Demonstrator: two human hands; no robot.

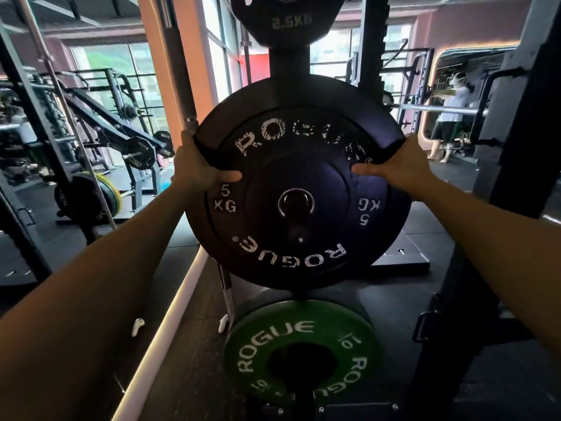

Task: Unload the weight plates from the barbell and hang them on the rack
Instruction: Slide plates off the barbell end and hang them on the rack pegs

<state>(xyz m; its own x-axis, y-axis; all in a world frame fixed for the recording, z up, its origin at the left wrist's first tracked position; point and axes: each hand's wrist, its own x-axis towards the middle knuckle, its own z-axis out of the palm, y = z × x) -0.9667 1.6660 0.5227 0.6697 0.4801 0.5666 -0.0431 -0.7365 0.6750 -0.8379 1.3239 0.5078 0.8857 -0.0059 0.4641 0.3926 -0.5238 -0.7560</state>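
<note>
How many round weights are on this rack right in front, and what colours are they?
Black plates: 2, the 5 kg plate that the left hand and right hand hold, and the 2.5 kg plate above it.
Green plates: 1, the 10 plate at the bottom.
Total: 3

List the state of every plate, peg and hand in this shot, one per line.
Black round rubber 5 kg plate: upright, on a rack peg, gripped at both upper edges.
Rack peg: passes through that plate's centre hole.
Green round rubber 10 plate: hung on a lower peg, untouched.
Small black 2.5 kg plate: hung above, untouched.
Left hand: grips the black plate's rim.
Right hand: grips the opposite rim.
</note>
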